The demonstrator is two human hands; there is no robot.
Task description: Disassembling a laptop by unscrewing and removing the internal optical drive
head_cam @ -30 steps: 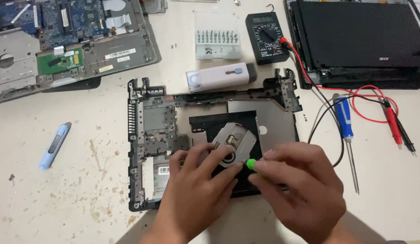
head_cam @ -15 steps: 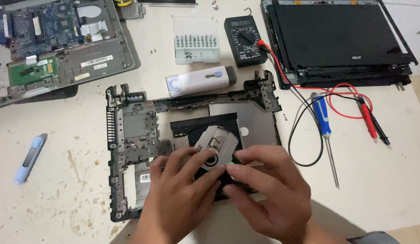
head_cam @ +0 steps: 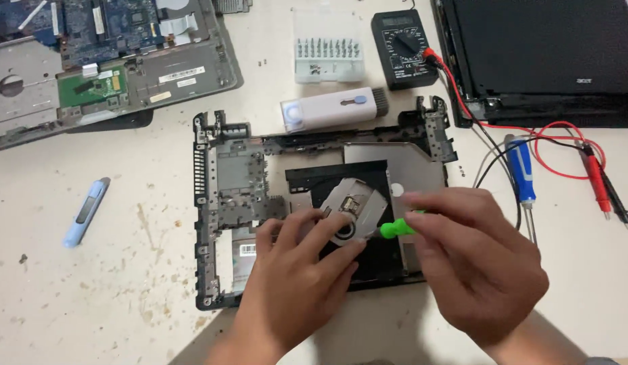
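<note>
A: Looking down from the head camera, what does each hand have?

B: The right hand (head_cam: 479,260) is closed around a small green-handled screwdriver (head_cam: 397,228), its tip pointing left toward the metal hub of an optical drive (head_cam: 368,203). The left hand (head_cam: 297,270) rests on that drive with its fingers (head_cam: 320,226) spread and pressing on the silver plate; it grips nothing.

A: And where does the drive sit?

B: In the right half of a black laptop base shell (head_cam: 222,203), which lies flat on the counter (head_cam: 124,290) in front of the person.

A: What lies around it?

B: Just behind the shell, a white cleaning tool (head_cam: 327,108) with a brush end; behind that, a clear bit set (head_cam: 327,51) and a black multimeter (head_cam: 402,47) with red and black leads (head_cam: 571,145) trailing right. A blue-handled screwdriver (head_cam: 521,169) lies just right of the shell, a laptop screen panel (head_cam: 544,54) at far right, an opened laptop chassis with its board (head_cam: 104,61) at far left, and a light blue pen-shaped tool (head_cam: 85,211) well apart on the left.
</note>
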